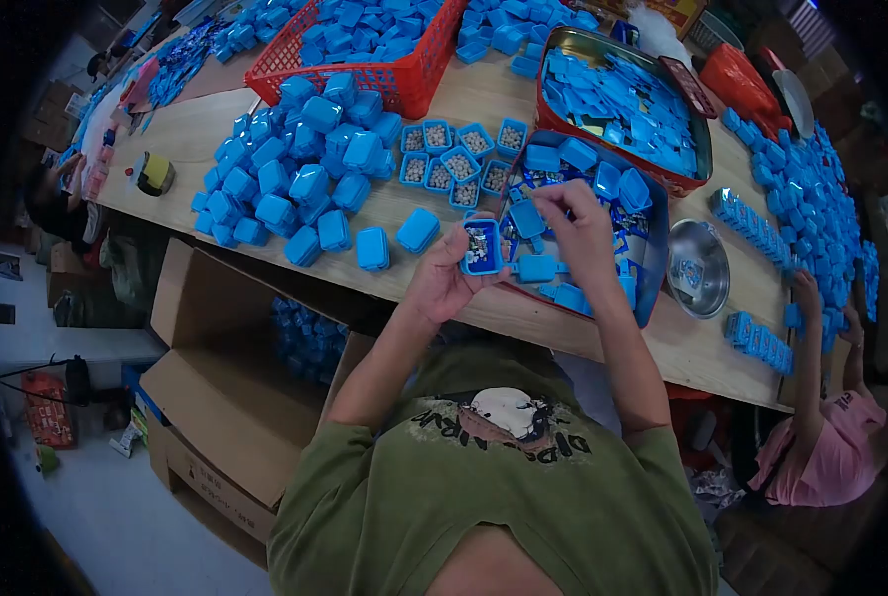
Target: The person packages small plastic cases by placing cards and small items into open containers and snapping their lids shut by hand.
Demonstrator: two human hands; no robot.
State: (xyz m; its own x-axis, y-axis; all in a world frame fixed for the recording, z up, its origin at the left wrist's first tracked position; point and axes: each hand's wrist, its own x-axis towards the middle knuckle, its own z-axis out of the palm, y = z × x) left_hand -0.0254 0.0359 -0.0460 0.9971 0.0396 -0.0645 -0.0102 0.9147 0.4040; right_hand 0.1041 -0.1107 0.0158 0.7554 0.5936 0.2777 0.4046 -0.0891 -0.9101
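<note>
My left hand (444,275) holds an open blue box (482,246) near the table's front edge, with small silvery and dark pieces inside it. To its right, my right hand (575,223) is over a tin tray (653,266), its fingers pinched at a small blue piece (526,219). Blue lids and shiny packets lie in that tray. Behind my left hand stand several open blue boxes filled with pale beads (461,167). A heap of closed blue boxes (310,184) lies to the left.
A red basket (404,84) and a red tin (697,164) of blue pieces stand farther back. At right are a metal bowl (698,268), rows of blue boxes (759,342) and a person in pink (831,447). A cardboard box (235,397) stands below the table.
</note>
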